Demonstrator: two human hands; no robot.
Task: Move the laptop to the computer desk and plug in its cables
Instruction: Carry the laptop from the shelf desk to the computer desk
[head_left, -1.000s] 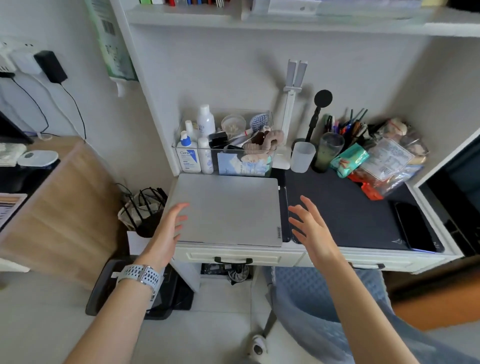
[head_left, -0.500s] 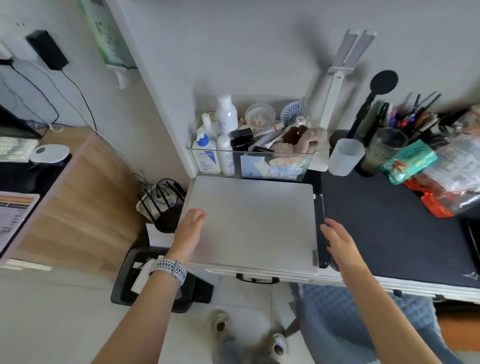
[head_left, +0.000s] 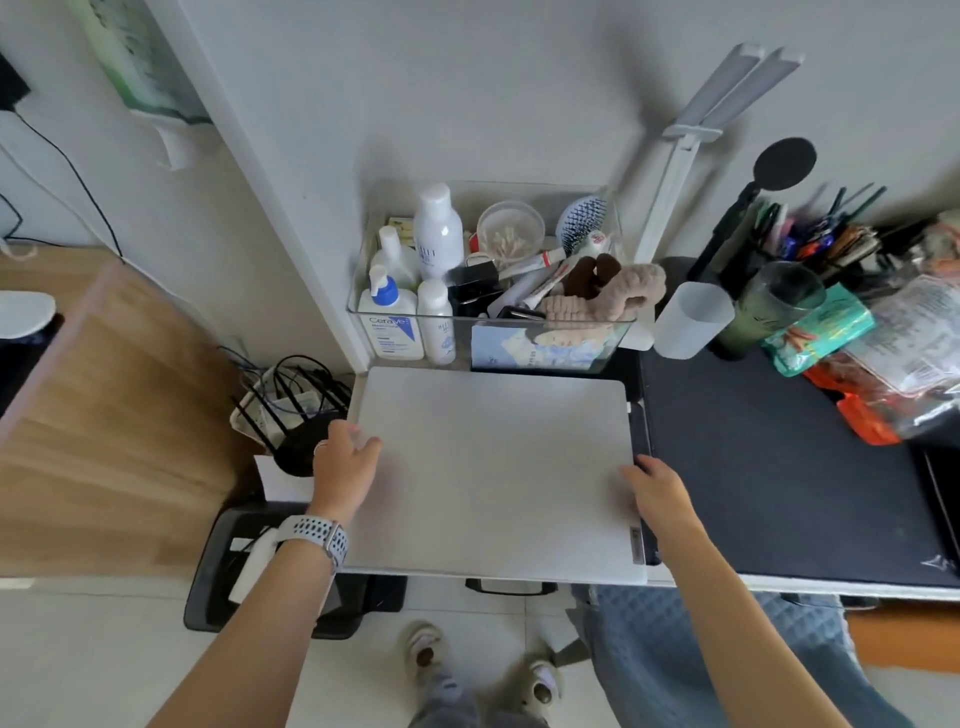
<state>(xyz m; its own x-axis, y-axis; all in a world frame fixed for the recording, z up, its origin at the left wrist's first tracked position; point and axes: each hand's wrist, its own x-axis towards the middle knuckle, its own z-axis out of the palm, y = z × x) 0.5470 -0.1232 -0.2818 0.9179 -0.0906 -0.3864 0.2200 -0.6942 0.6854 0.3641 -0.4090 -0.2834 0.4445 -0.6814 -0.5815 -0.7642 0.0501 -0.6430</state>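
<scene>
Far left: wooden desk (head_left: 104, 415), lower than the white one; likely the computer desk, though that is my guess. A black wire rack (head_left: 298, 415) stands in the gap between the two.

Closed silver laptop (head_left: 493, 467) lies flat on the white desk (head_left: 779, 587), its left part, front edge at the desk's lip, back edge just short of a clear organiser bin (head_left: 493, 322) full of bottles. Its right edge overlaps a black desk mat (head_left: 779, 467).

Step in hand, as I judge it: take hold of the laptop at both sides to lift it. To do this well, get fingers under each side edge with thumbs on the lid, raise it level, and draw it toward the body so the back edge clears the bin. The swing left must pass above the wire rack. No cable shows at the laptop; the hidden edges may be worth checking.

Left hand (head_left: 345, 465): at the left edge, thumb lying on the lid, fingers curled down over the side. Whether they reach underneath I cannot tell.

Right hand (head_left: 657, 488): at the right edge, fingers bent over it onto the mat side, loosely together. Grip looks begun, not firm; laptop not yet raised.
</scene>
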